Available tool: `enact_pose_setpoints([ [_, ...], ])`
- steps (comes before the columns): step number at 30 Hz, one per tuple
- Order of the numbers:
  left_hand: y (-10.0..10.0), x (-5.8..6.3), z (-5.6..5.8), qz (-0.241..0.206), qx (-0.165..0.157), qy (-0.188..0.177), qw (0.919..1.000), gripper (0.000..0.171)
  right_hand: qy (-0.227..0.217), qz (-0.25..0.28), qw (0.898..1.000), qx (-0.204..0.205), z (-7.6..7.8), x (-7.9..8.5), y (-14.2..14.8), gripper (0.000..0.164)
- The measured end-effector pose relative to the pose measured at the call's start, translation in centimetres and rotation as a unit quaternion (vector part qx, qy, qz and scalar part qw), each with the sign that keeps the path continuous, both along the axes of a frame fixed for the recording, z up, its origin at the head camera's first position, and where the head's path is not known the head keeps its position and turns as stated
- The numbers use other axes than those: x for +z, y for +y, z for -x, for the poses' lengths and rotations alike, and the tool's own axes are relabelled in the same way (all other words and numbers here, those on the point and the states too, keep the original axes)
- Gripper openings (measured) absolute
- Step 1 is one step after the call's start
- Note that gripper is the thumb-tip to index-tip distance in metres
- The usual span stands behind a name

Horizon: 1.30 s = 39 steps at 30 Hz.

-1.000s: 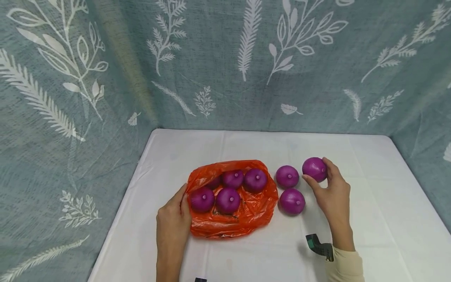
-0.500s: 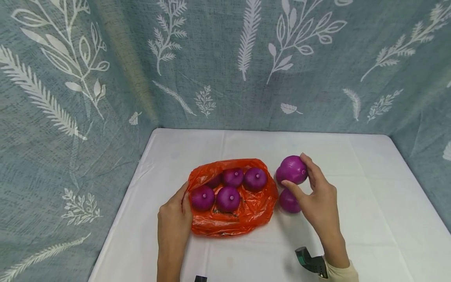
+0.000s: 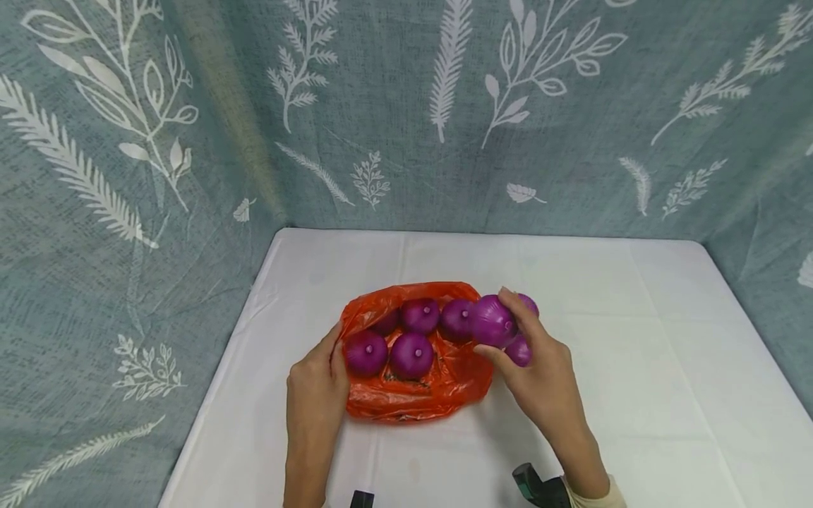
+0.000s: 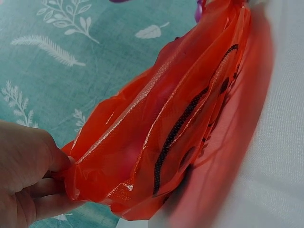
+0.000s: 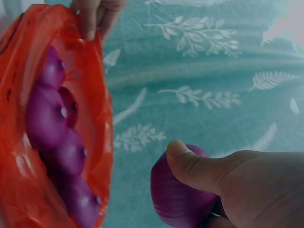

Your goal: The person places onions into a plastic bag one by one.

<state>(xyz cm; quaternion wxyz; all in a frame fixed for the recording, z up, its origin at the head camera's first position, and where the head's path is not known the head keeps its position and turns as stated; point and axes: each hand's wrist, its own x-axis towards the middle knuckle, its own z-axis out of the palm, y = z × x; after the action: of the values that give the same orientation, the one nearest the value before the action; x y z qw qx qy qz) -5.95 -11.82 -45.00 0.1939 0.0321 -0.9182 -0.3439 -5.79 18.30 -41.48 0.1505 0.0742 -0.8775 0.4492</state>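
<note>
In the head view, an orange-red plastic bag (image 3: 406,409) lies with its mouth facing up and several purple onions (image 3: 412,357) inside. My left hand (image 3: 317,388) pinches the bag's left edge between thumb and fingers, as the left wrist view also shows on the crinkled bag (image 4: 137,142). Between thumb and fingertips, my right hand (image 3: 543,374) grips another purple onion (image 3: 492,322), which overlaps the bag's right rim in the head view. The right wrist view shows the ridged side of this held onion (image 5: 178,194), apart from the bag's opening.
Two loose onions, one of them a partly covered onion (image 3: 519,351), sit on the table right of the bag, behind my right hand. A white cloth covers the table (image 3: 660,367). A blue-green patterned curtain (image 3: 406,176) hangs behind and at both sides.
My right hand has carried its onion leftward, from right of the loose onions, across them, to the bag's right rim. The left hand keeps its hold on the bag.
</note>
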Motion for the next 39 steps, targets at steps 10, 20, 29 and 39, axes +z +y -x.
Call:
enact_pose_setpoints([
  [10, 0.0, 0.1, 0.0, 0.001, 0.004, 0.001, 1.0, 0.038, -0.022, -0.056, 0.998, 0.031, 0.5, -2.4, -2.0, 0.087],
  [20, -0.1, 0.0, 0.0, -0.003, 0.003, 0.005, 1.0, 0.039, -0.09, -0.08, 0.992, 0.036, 0.6, -4.7, -3.4, 0.085],
  [29, -0.3, -0.1, 0.0, -0.004, -0.004, 0.027, 0.9996, 0.036, -0.112, -0.107, 0.987, 0.035, 0.6, -6.2, -4.3, 0.085],
  [39, -0.4, -0.1, -0.1, -0.009, -0.003, 0.035, 0.9993, 0.035, -0.113, -0.128, 0.984, 0.041, 0.6, -6.9, -4.6, 0.083],
])
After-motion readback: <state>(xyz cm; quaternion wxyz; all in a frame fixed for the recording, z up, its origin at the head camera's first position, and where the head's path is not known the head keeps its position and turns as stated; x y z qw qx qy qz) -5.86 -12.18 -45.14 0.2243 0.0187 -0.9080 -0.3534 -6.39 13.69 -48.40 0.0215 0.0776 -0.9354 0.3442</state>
